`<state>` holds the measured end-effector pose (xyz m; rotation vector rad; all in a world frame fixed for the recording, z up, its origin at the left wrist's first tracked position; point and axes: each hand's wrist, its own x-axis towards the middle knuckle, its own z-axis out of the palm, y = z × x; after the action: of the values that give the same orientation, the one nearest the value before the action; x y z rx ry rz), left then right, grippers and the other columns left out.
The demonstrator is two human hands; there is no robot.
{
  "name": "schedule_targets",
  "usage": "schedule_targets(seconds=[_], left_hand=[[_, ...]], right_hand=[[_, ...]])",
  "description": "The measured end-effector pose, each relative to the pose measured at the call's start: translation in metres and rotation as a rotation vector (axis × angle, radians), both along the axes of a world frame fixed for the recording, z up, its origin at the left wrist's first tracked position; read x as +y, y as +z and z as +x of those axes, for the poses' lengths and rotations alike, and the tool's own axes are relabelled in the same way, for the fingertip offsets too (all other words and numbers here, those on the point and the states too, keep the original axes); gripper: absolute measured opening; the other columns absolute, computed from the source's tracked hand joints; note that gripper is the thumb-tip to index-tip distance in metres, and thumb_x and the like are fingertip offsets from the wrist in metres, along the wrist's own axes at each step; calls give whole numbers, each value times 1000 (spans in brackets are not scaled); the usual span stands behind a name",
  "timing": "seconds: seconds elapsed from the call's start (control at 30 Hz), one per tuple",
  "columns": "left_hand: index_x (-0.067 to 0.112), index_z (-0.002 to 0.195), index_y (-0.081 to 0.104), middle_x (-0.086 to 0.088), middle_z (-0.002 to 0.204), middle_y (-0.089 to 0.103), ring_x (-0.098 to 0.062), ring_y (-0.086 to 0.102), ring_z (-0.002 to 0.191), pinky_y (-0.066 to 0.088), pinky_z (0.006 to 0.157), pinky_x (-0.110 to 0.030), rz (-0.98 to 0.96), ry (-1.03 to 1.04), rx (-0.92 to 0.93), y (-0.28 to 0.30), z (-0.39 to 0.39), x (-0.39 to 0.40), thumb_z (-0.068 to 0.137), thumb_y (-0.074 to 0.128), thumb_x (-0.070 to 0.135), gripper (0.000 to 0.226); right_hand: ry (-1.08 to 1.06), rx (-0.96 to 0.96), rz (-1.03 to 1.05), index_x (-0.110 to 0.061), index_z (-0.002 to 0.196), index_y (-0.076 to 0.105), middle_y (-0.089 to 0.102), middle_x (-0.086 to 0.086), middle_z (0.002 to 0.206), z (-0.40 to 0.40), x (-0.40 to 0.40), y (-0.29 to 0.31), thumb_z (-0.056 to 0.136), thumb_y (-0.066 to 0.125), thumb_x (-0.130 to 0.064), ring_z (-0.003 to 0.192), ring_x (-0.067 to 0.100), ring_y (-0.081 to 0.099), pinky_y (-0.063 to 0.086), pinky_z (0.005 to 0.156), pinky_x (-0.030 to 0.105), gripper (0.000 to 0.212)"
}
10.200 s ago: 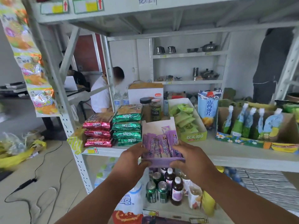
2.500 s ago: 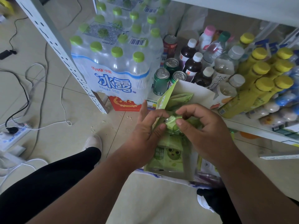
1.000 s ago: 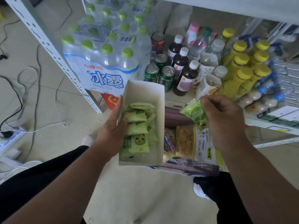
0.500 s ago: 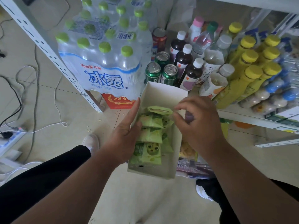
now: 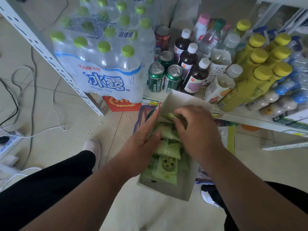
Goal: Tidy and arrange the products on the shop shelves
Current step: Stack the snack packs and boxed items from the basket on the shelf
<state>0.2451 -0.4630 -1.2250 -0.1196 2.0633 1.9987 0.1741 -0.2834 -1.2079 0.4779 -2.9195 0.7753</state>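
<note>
I hold a white cardboard display box (image 5: 183, 100) low in front of the bottom shelf. Several green snack packets (image 5: 166, 167) with a cartoon face lie overlapping inside it. My left hand (image 5: 145, 142) grips the box's left wall, forefinger straight along the outside and thumb over the packets. My right hand (image 5: 198, 130) reaches into the far end, its fingers curled on a folded green packet (image 5: 172, 116) at the top of the row. The arms hide part of the box's near right side.
On the bottom shelf (image 5: 250, 118) stand a shrink-wrapped water pack (image 5: 100, 67), green cans (image 5: 156, 77), dark bottles (image 5: 196, 75) and yellow-capped bottles (image 5: 250, 84). A purple-rimmed basket (image 5: 141, 110) sits on the floor under the box. Cables (image 5: 33, 97) and a power strip (image 5: 10, 140) lie left.
My right hand carried a green packet from the basket side into the box and now presses it in at the far end. The left hand kept holding the box, which shifted right.
</note>
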Motion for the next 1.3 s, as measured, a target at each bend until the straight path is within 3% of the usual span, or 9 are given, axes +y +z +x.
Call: schedule_targets(seconds=[0.1,0.23,0.37,0.6,0.77,0.9,1.03,1.2,1.3], left_hand=[[68,152,34,15,159,52,-16,55,144,54,112,-50,50,50,-59,-2,0,-3,110,56,32,59],[58,154,34,31,132,68,-2,69,122,62,96,-34,79,95,-59,1,0,-4,111,53,15,64],[61,147,34,57,123,55,27,53,120,50,91,-6,24,107,11,7,-2,-3,109,56,18,61],[63,149,43,28,137,66,-5,64,131,59,99,-33,81,162,-26,3,-2,-2,109,55,24,57],[72,141,47,21,138,69,-11,66,129,57,107,-49,51,188,-74,2,-3,-2,114,47,16,62],[76,137,47,27,134,69,-6,68,126,59,105,-46,52,187,-59,4,-4,-2,114,46,17,63],[54,156,39,20,147,62,-6,65,130,59,103,-39,82,177,-31,1,-5,-3,114,46,17,57],[69,151,34,51,139,51,13,50,138,48,116,-36,14,186,-17,0,-6,-7,114,47,25,59],[71,146,35,54,134,51,15,53,132,51,113,-31,8,188,-44,1,-5,-8,115,44,22,59]], right_hand=[[-18,47,-170,-15,106,76,71,-2,94,-1,3,12,97,74,-20,87,20,63,52,80,37,12],[-108,31,-365,-16,107,75,69,-11,82,-1,11,29,99,72,-21,70,4,61,53,67,26,10],[-164,-196,-660,-24,127,68,68,-1,74,-2,18,33,102,67,-15,53,6,50,41,52,19,26],[-157,-275,-642,-25,105,73,77,-10,91,1,16,24,98,72,-14,80,4,70,52,72,20,14],[-160,-310,-650,-25,97,71,77,-7,86,-1,15,22,97,73,-13,74,9,68,51,69,25,12],[-165,-304,-660,-27,103,71,77,-6,85,-1,14,26,97,75,-17,72,15,69,54,66,29,13],[-86,-379,-634,-31,124,67,77,-7,100,2,16,32,90,84,-25,85,6,75,62,75,25,38],[-138,-248,-688,-30,117,71,78,-2,91,0,15,32,92,82,-17,80,15,76,63,70,28,30],[-209,-157,-691,-31,113,71,79,-4,98,-10,23,29,94,79,-14,77,19,75,62,66,32,26]])
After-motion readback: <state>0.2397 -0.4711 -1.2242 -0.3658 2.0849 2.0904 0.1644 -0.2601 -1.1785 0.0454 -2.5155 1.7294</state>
